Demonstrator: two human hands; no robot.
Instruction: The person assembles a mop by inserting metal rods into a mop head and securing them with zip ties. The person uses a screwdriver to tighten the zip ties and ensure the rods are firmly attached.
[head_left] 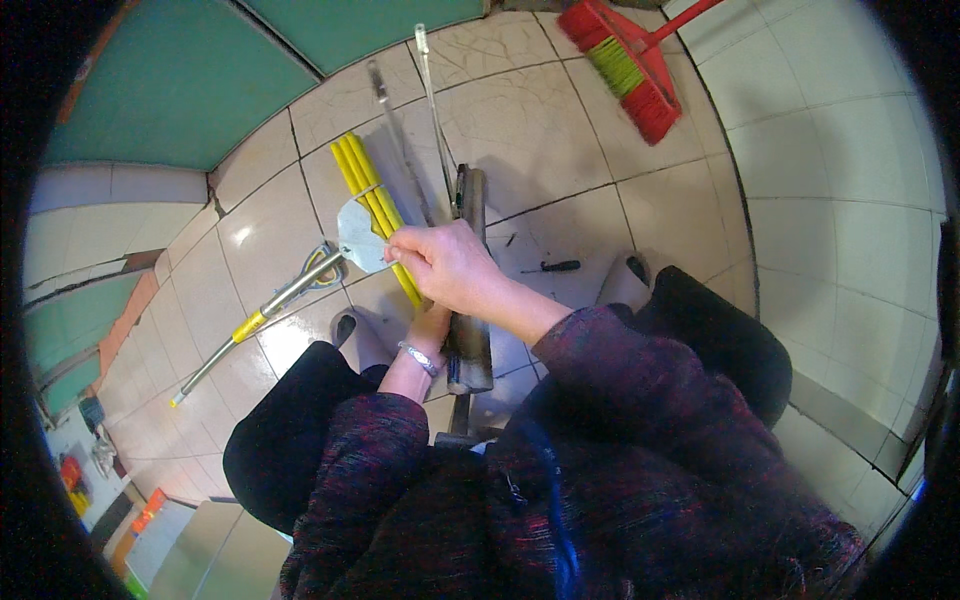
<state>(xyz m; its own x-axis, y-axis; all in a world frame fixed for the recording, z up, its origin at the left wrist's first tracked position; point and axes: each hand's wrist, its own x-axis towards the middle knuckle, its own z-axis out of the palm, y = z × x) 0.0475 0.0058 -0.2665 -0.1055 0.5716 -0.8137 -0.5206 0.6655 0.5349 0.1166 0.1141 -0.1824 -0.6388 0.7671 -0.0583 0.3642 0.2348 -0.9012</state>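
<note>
My left hand (432, 326), with a bracelet at the wrist, is closed around the near end of a bundle of yellow tubes (366, 180). Just above it my right hand (450, 262) is closed, thumb and fingers together beside the edge of a pale blue rounded flat piece (360, 237). What the right fingers pinch is hidden from view. A thin band crosses the yellow tubes. Under my right forearm lies a long grey-brown bar (472, 345). Two slim metallic rods, one bright (433, 95) and one duller (400, 140), stretch away beyond my hands.
A pole with a yellow sleeve (250, 325) lies to the left on the tiled floor (255, 250). By my right foot lies a black-handled screwdriver (560, 266). A red broom (640, 70) rests at the far right, near the white tiled wall (830, 190). Cardboard (215, 550) is at lower left.
</note>
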